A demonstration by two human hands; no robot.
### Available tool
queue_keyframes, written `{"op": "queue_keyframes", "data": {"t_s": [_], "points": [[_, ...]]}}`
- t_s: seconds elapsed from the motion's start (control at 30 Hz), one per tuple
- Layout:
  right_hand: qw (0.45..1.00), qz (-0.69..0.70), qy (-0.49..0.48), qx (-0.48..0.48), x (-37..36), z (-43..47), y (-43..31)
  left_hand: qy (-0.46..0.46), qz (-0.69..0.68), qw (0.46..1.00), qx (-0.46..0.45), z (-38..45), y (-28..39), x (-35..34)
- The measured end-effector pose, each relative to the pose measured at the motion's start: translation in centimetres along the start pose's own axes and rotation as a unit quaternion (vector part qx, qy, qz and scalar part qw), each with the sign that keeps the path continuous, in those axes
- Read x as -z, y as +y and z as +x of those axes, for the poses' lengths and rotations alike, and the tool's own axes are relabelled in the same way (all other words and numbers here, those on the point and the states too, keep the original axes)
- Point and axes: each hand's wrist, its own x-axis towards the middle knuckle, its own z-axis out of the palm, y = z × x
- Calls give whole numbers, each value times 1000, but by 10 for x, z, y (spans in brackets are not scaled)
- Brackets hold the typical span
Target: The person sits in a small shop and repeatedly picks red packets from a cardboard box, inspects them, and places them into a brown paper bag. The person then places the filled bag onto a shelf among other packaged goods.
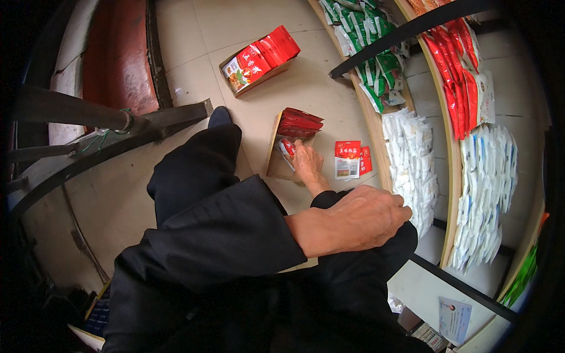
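Note:
My right hand [307, 161] reaches into an open cardboard box [282, 171] on the floor. Its fingers are closed at the edge of a tilted red and white packet [286, 151]; the thumb is partly hidden. Several dark red packets [299, 122] stand at the far end of that box. Two red packets, one a red and white seasoning packet [347, 159], lie overlapping on the floor to the right. My left hand [357, 219] crosses over my right forearm and lies by my right knee, fingers curled; its palm side is hidden.
A second cardboard box [260, 82] filled with red packets stands farther off on the tiled floor. Shelves at the right carry green packets [375, 70], white packets [408, 167] and red bags [454, 84]. A dark metal bar slants across them. A metal frame [163, 121] stands at the left.

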Motion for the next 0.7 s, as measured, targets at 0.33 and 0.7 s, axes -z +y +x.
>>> {"op": "queue_keyframes", "data": {"t_s": [0.33, 0.7], "points": [[979, -143, 100, 107, -18, 31, 6, -16, 2, 999, 30, -2, 1, 1], [976, -162, 90, 117, -22, 43, 12, -29, -1, 999, 46, -1, 0, -2]]}}
